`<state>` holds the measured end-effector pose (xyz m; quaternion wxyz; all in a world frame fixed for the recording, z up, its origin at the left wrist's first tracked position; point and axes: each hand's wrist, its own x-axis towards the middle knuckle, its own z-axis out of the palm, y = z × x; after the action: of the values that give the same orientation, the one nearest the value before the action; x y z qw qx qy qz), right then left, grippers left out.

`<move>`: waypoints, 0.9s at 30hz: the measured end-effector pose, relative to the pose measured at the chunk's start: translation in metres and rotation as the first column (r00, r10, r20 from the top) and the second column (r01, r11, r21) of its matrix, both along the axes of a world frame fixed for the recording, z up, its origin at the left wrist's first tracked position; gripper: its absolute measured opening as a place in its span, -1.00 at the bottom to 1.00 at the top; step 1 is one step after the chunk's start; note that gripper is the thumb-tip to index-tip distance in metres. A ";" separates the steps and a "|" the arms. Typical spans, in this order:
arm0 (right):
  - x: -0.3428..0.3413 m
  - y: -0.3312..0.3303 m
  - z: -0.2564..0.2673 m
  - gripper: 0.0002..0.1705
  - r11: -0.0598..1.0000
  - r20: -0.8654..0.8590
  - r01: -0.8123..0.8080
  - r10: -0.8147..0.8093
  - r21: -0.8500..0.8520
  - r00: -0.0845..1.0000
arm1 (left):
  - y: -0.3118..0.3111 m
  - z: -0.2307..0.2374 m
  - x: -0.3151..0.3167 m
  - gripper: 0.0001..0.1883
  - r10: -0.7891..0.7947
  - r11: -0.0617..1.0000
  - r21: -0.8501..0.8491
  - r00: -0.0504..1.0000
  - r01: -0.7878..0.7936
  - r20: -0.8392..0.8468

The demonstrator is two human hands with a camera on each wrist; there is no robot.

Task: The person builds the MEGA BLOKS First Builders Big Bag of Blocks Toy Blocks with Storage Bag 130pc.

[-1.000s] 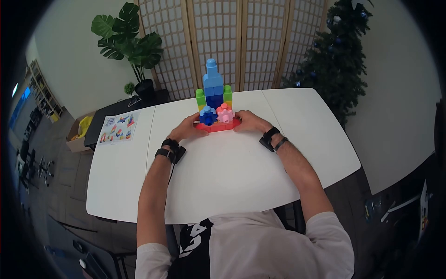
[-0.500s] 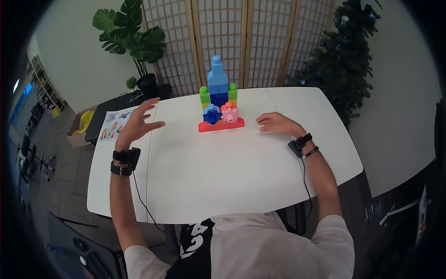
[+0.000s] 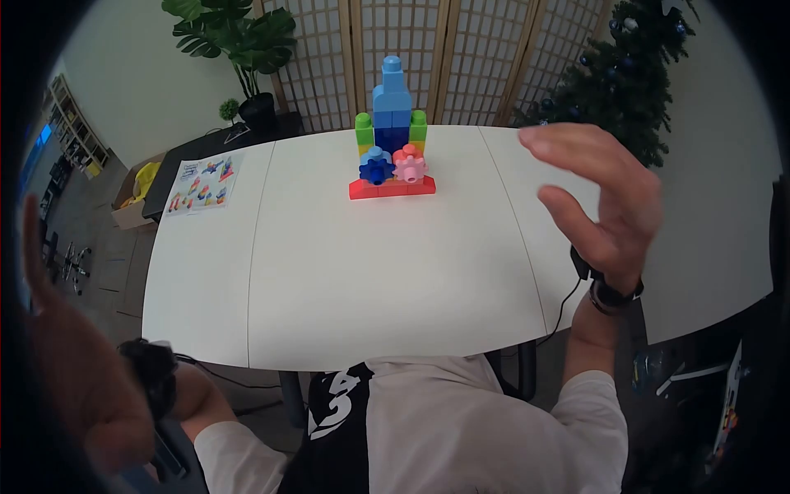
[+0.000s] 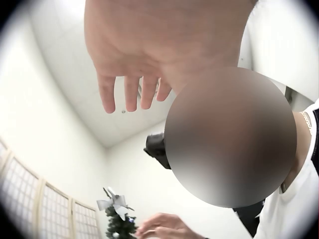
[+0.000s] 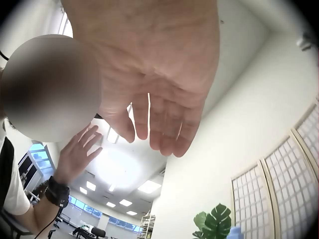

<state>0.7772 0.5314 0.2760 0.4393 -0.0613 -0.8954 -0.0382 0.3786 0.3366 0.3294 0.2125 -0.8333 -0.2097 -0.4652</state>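
Note:
A toy block build stands upright at the far middle of the white table. Its red base carries a dark blue gear and a pink gear in front, green blocks at both sides and a light blue tower. My left hand is raised at the lower left, away from the build, its fingers extended and holding nothing. To the right of the build, my right hand hovers in the air, palm inward, likewise holding nothing. Both wrist views show bare palms with loosely straight fingers.
A printed picture sheet lies at the table's left side. Behind the table stand a folding screen, a potted plant and a decorated Christmas tree. A cardboard box sits on the floor at left.
Both hands have let go of the red base and moved apart. The left has swung down to the lower left, the right up and outward. The build stays standing on the table.

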 end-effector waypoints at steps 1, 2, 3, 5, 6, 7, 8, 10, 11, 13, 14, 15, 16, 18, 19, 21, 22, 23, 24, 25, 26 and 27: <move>0.011 -0.012 0.009 -0.63 0.999 0.058 -0.019 0.016 0.042 0.998 | -0.019 0.005 -0.009 -0.06 0.215 0.969 0.119 0.976 -0.218 0.040; 0.023 -0.022 0.013 -0.63 0.996 0.117 -0.040 0.031 0.083 0.993 | -0.033 0.008 -0.021 0.01 0.414 0.876 0.224 0.904 -0.427 0.104; 0.036 -0.028 0.009 -0.65 0.995 0.102 -0.055 0.047 0.077 0.994 | -0.043 0.009 -0.039 -0.02 0.562 0.785 0.209 0.813 -0.583 0.154; 0.065 -0.045 0.007 -0.69 0.999 0.123 -0.029 0.025 0.030 0.992 | -0.069 0.007 -0.098 -0.05 0.778 0.567 0.169 0.591 -0.806 0.211; 0.082 -0.054 0.007 -0.72 1.000 0.160 0.015 -0.013 -0.011 0.987 | -0.092 -0.005 -0.151 -0.06 0.855 0.462 0.125 0.479 -0.878 0.201; 0.098 -0.059 0.001 -0.77 0.999 0.120 0.041 -0.038 -0.029 0.992 | -0.117 -0.017 -0.209 -0.07 0.920 0.342 0.082 0.352 -0.936 0.172; 0.114 -0.064 -0.004 -0.81 0.997 0.081 0.067 -0.063 -0.047 0.995 | -0.144 -0.031 -0.271 -0.08 0.970 0.204 0.046 0.208 -0.978 0.124; 0.146 -0.079 -0.015 -0.81 0.987 -0.018 0.156 -0.157 -0.040 0.987 | -0.208 -0.076 -0.397 -0.10 0.994 -0.109 -0.020 -0.109 -0.994 -0.005; 0.160 -0.084 -0.019 -0.80 0.970 -0.109 0.241 -0.244 -0.040 0.964 | -0.242 -0.108 -0.453 -0.11 0.962 -0.266 -0.052 -0.262 -0.962 -0.076; 0.183 -0.093 -0.022 -0.77 0.967 -0.165 0.250 -0.256 -0.055 0.953 | -0.304 -0.185 -0.516 -0.08 0.803 -0.589 -0.162 -0.551 -0.792 -0.226; 0.193 -0.098 -0.024 -0.74 0.963 -0.214 0.258 -0.267 -0.073 0.940 | -0.328 -0.226 -0.533 0.01 0.720 -0.693 -0.266 -0.622 -0.670 -0.308; 0.202 -0.102 -0.024 -0.70 0.957 -0.215 0.280 -0.289 -0.075 0.933 | -0.335 -0.247 -0.525 0.15 0.561 -0.827 -0.390 -0.655 -0.406 -0.507; 0.204 -0.107 -0.026 -0.70 0.954 -0.231 0.292 -0.301 -0.072 0.925 | -0.326 -0.262 -0.483 0.21 0.501 -0.855 -0.433 -0.672 -0.286 -0.545; 0.205 -0.117 -0.027 -0.72 0.920 -0.306 0.379 -0.392 -0.102 0.868 | -0.330 -0.297 -0.460 0.14 0.433 -0.860 -0.506 -0.617 -0.064 -0.657; 0.205 -0.121 -0.026 -0.70 0.920 -0.287 0.383 -0.389 -0.078 0.876 | -0.347 -0.324 -0.481 -0.04 0.440 -0.859 -0.508 -0.607 -0.069 -0.662; 0.200 -0.130 -0.021 -0.71 0.931 -0.249 0.363 -0.362 -0.044 0.898 | -0.359 -0.361 -0.497 -0.13 0.443 -0.858 -0.513 -0.534 -0.021 -0.720; 0.193 -0.133 -0.018 -0.71 0.941 -0.210 0.337 -0.333 -0.017 0.919 | -0.363 -0.370 -0.495 -0.20 0.440 -0.861 -0.508 -0.459 0.029 -0.772; 0.187 -0.134 -0.014 -0.71 0.943 -0.208 0.332 -0.326 -0.009 0.922 | -0.348 -0.362 -0.466 -0.34 0.384 -0.867 -0.488 -0.495 0.096 -0.779; 0.180 -0.135 -0.010 -0.72 0.949 -0.152 0.312 -0.303 0.041 0.941 | -0.358 -0.371 -0.470 -0.34 0.386 -0.864 -0.493 -0.494 0.103 -0.779; 0.175 -0.136 -0.007 -0.72 0.953 -0.095 0.291 -0.282 0.089 0.955 | -0.372 -0.382 -0.482 -0.40 0.465 -0.859 -0.511 -0.484 -0.043 -0.741; 0.171 -0.138 -0.004 -0.72 0.953 -0.094 0.289 -0.280 0.093 0.955 | -0.384 -0.390 -0.496 -0.46 0.541 -0.834 -0.517 -0.463 -0.190 -0.702; 0.169 -0.139 -0.002 -0.74 0.953 -0.054 0.284 -0.279 0.105 0.959 | -0.390 -0.388 -0.507 -0.46 0.543 -0.833 -0.520 -0.463 -0.189 -0.701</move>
<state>0.9459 0.3922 0.2737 0.4495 -0.1645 -0.8653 -0.1491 -0.1285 -0.0534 -0.0587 0.0040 -0.0199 -0.9997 0.0169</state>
